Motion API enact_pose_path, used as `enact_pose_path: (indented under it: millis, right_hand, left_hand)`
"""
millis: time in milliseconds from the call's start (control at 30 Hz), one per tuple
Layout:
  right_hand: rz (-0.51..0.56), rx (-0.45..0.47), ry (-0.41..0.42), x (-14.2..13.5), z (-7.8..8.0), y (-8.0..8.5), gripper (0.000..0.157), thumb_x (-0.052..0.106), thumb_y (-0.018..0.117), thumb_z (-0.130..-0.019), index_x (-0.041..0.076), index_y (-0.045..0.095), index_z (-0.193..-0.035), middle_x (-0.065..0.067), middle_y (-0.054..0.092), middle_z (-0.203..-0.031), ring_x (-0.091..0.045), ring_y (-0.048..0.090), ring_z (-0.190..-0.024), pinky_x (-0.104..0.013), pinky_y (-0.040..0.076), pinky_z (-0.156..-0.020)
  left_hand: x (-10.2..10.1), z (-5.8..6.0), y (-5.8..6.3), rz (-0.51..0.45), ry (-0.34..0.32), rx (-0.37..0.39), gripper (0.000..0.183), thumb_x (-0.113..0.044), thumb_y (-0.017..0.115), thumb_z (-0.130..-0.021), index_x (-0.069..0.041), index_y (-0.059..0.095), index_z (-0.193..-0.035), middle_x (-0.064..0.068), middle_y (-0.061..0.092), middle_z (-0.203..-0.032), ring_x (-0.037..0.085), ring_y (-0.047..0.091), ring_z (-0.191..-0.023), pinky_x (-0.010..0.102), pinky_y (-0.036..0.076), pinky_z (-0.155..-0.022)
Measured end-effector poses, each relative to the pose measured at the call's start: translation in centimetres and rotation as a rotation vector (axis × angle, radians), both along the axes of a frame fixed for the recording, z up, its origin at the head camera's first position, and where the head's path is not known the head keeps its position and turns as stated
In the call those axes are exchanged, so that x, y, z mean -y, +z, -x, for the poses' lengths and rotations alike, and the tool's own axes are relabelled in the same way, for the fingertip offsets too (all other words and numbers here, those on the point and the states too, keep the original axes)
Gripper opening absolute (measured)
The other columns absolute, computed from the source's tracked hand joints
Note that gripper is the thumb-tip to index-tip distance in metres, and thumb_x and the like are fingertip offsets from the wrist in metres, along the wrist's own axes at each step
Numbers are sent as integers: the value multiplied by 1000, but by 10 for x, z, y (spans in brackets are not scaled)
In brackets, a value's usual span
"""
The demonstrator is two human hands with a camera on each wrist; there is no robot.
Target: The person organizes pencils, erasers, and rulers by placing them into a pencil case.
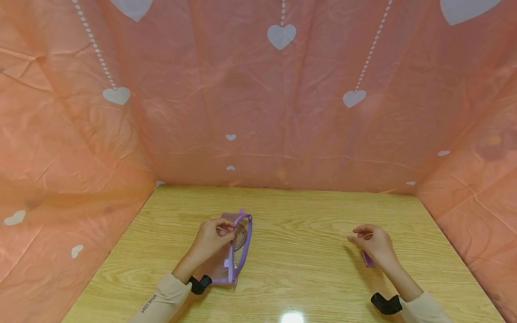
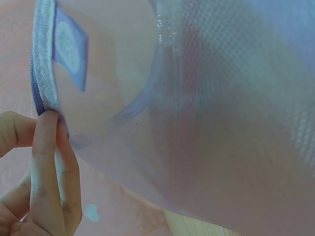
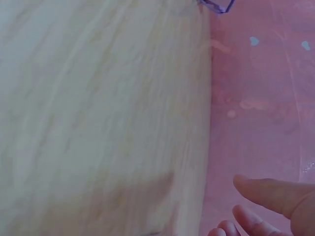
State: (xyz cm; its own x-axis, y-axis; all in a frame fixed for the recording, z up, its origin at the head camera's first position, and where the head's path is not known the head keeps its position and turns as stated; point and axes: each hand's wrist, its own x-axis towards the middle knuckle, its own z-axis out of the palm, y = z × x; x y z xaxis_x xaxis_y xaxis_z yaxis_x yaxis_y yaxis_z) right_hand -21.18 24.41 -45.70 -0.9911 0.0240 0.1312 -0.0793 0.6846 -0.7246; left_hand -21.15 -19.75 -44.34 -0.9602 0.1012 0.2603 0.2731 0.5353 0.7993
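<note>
A see-through pencil pouch [image 1: 216, 264] with purple trim and a zipper lies on the left part of the table, its mouth spread apart. My left hand [image 1: 214, 235] pinches its zipper edge between thumb and fingers; the left wrist view shows the zipper [image 2: 45, 59] and a purple tag [image 2: 71, 49] close to those fingertips. Inside the mouth a round, clear disc with marks, like a protractor [image 1: 241, 237], is visible. My right hand [image 1: 375, 244] hovers over the right part of the table, thumb and fingers apart, holding nothing. Beneath it lies a small purple object [image 1: 368, 259], partly hidden; its kind is unclear.
The wood-grain table [image 1: 299, 251] runs back to a pink cloth [image 1: 258, 112] with white hearts, which also hangs at both sides. Black wrist straps [image 1: 385, 304] sit at the wrists. Bare tabletop lies between the two hands.
</note>
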Motion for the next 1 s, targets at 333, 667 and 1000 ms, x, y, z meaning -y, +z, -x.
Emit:
enact_pose_path:
  millis: [333,667,1000]
  right_hand:
    - [-79,34,-12,-14,-8,-6,36,16,82,-82,-11,69,-101,-11,68,-85,-27,65,-78,-36,54,-66]
    - [-126,70,-17,-21,-14,-11,36,13,83,-80,-12,67,-101,-8,68,-81,-26,64,-76,-40,53,-69]
    - [-138,74,-15,-24,-21,-15,44,14,88,-73,-13,66,-100,-8,67,-82,-22,62,-76,-35,51,-66]
  left_hand:
    - [0,1,-2,-11,-8,0,14,4,75,-81,0,74,-94,1,69,-81,13,65,-70,24,54,-61]
    - [0,1,-2,-6,-8,-3,14,4,76,-81,0,74,-94,2,70,-82,13,66,-70,24,54,-61]
    - [1,-1,-1,-4,-11,4,14,4,76,-81,1,73,-94,3,70,-83,13,65,-70,23,53,-61]
